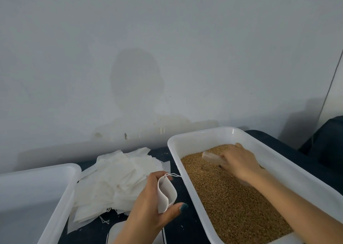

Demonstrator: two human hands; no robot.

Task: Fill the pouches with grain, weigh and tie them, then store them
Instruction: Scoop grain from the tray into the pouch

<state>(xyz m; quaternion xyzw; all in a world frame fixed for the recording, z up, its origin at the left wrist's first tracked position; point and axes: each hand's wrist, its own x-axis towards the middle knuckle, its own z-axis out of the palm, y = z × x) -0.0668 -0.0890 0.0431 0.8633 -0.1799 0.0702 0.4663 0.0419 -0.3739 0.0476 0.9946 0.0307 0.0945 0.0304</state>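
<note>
While the left hand (154, 206) pinches a small white pouch (164, 193) between thumb and curled fingers, mouth held open and facing up, the right hand (239, 162) is down in the grain (232, 206). Its fingers are closed round a translucent scoop (213, 157). Scoop blurred; how full it is cannot be told.

Pouch sits just left of the grain tray (297, 171), over the dark worktop (185, 229), apart from the rim. Drawstring (175, 175) trails from the pouch's top edge toward the tray.

Grain tray: white, long, rectangular. Brown grain covers most of the floor, with a bare white patch at the near end.

Left of the pouch, a loose pile of flat empty pouches (115, 180), strings straggling out at its near edge. Further left, a second white tray (37, 197), only partly in frame.

White object (116, 232) at bottom edge beside the left forearm, mostly hidden; cannot identify.

Grey wall (167, 58) behind, stained low down. Dark rounded shape (326, 136) at far right.
</note>
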